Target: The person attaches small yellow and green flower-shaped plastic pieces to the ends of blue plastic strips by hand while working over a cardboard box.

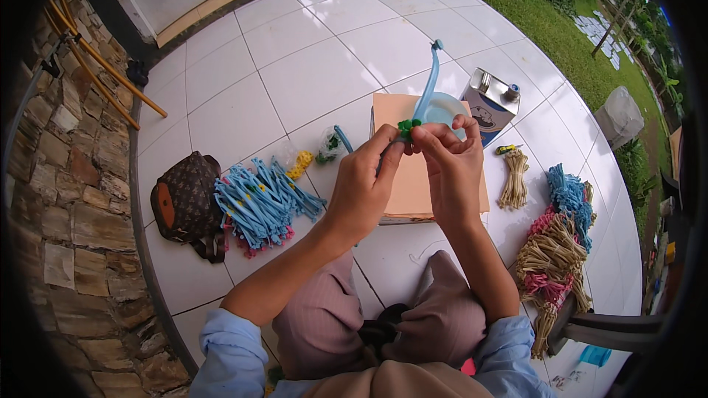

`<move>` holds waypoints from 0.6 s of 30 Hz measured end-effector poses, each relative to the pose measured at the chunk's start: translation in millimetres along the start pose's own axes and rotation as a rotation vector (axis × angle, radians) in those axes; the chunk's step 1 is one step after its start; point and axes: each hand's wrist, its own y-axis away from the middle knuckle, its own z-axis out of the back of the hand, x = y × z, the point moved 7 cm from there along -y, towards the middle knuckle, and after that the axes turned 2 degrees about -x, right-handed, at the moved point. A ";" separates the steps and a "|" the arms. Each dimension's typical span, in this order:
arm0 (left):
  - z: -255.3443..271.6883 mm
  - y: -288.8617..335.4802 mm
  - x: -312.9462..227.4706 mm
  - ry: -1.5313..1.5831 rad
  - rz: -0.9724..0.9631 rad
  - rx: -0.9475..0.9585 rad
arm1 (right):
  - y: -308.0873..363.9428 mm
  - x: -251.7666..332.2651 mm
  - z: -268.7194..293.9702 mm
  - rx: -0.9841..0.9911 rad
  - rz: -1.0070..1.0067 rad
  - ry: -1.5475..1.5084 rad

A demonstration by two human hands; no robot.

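Note:
In front of me, my left hand (361,180) and my right hand (448,158) meet above a stack of peach-coloured sheets (404,188). My left hand is closed on a soft, light-blue strip (429,85). One end of the strip rises away from me to a small knob; the other pokes out beside my left fingers. At my fingertips a small dark-green piece, flower-like in shape (405,127), lies against the strip. The thumb and index finger of my right hand pinch at this green piece, its other fingers curled loosely. Fingers hide where the two meet.
Behind my hands are a light-blue bowl (446,108) and a metal can (490,103). To the left lie a pile of blue strips (262,203), a brown bag (184,195) and yellow pieces (299,164). Beige bundles (553,254) and a yellow-handled tool (507,149) lie right.

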 end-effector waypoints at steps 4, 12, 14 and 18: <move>-2.6 -0.5 2.2 -0.006 0.035 0.049 | -1.8 -2.7 0.7 0.048 0.008 0.016; -3.3 1.1 11.8 -0.008 0.204 0.062 | 2.8 5.7 -5.7 0.038 0.088 0.155; -3.5 1.8 9.9 -0.025 0.152 0.039 | 3.9 9.1 -8.7 0.059 0.163 0.264; -6.8 1.5 10.1 -0.042 0.104 0.018 | -0.8 9.7 -6.4 0.083 0.278 0.351</move>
